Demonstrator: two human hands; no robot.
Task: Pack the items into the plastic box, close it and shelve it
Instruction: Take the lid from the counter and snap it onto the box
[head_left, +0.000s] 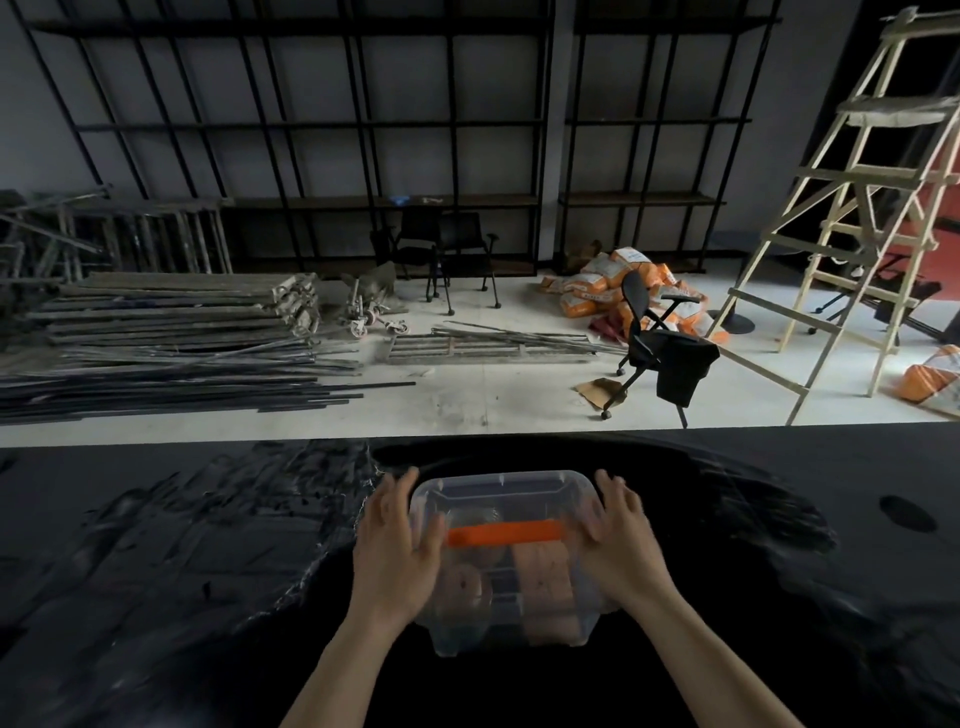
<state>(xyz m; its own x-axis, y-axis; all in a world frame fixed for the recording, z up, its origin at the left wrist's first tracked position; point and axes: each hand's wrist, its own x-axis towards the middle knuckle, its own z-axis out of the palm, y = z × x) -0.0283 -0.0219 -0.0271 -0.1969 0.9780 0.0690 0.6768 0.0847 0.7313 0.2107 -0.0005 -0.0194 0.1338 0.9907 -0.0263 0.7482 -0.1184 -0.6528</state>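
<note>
A clear plastic box (506, 597) with its lid on and an orange handle (505, 534) across the top rests on the black table (156, 571) right in front of me. Pale items show dimly through its walls. My left hand (397, 551) lies flat against the box's left side, fingers spread along the lid edge. My right hand (618, 540) presses the right side the same way. Both hands clasp the box between them.
Beyond the table's far edge lie stacked metal poles (171, 338) on the floor, two black chairs (452, 260), another chair (660, 353), orange sacks (618, 291) and a wooden ladder (857, 208). Black shelving (363, 130) lines the back wall.
</note>
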